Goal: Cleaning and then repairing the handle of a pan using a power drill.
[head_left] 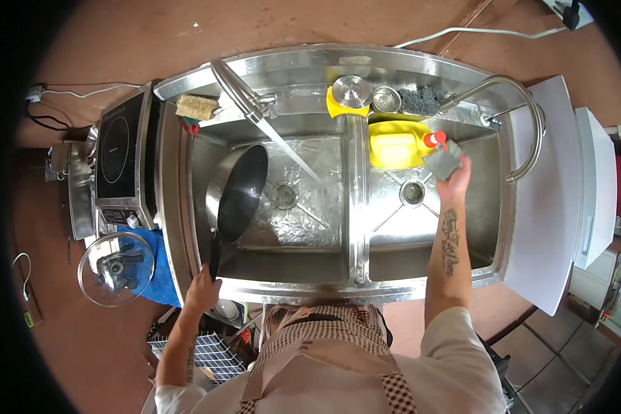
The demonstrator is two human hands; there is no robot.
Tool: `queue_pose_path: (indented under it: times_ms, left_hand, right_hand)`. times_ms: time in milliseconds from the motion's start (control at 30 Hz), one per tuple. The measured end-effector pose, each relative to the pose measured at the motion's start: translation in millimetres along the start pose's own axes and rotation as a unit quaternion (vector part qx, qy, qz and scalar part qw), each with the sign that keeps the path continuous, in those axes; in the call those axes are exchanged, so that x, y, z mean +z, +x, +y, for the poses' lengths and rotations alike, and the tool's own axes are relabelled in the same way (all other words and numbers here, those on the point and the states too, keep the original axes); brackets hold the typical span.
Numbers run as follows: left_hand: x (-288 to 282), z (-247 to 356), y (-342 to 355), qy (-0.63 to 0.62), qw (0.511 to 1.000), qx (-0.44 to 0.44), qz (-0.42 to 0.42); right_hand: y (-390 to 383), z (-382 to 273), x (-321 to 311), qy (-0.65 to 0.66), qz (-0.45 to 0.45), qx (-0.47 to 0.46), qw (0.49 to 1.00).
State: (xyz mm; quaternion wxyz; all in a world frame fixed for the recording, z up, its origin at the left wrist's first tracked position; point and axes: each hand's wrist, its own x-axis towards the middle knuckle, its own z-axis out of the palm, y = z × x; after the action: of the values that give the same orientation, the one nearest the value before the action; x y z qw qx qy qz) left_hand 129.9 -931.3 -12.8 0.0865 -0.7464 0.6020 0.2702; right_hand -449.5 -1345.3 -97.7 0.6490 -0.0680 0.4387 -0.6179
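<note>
My left hand (203,290) is closed round the black handle of a frying pan (239,196). The pan is tilted on its side in the left basin (310,238), its dark inside turned to the right. Water streams from the left faucet (238,86) into that basin, to the right of the pan. Over the right basin (400,255), my right hand (455,181) grips a grey scouring pad (441,161). The pad is close to the red cap of a yellow bottle (397,146), which lies at the back of the basin; whether they touch I cannot tell.
Along the back ledge sit a tan sponge (196,107), a round metal lid (352,92), a strainer (386,100) and dark steel wool (423,101). A second curved faucet (537,131) arches at the right. An induction cooktop (121,152) and a glass lid (116,269) are at the left.
</note>
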Motion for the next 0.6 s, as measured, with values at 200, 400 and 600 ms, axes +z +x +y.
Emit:
queue_pose_path:
  times_ms: [200, 400, 600]
  left_hand:
    - [-55.3, 79.7, -26.0, -0.157, 0.984, -0.085, 0.009]
    - [-93.4, 142.0, -57.3, -0.523, 0.775, -0.314, -0.167]
    - [-76.3, 150.7, -81.1, -0.640, 0.662, -0.342, -0.187]
  right_hand:
    - [22.5, -13.3, 17.5, -0.201, 0.043, 0.003, 0.979]
    - [25.3, -23.1, 7.9, -0.148, 0.008, 0.123, 0.981]
    - [34.7, -18.8, -3.2, -0.156, 0.032, 0.127, 0.979]
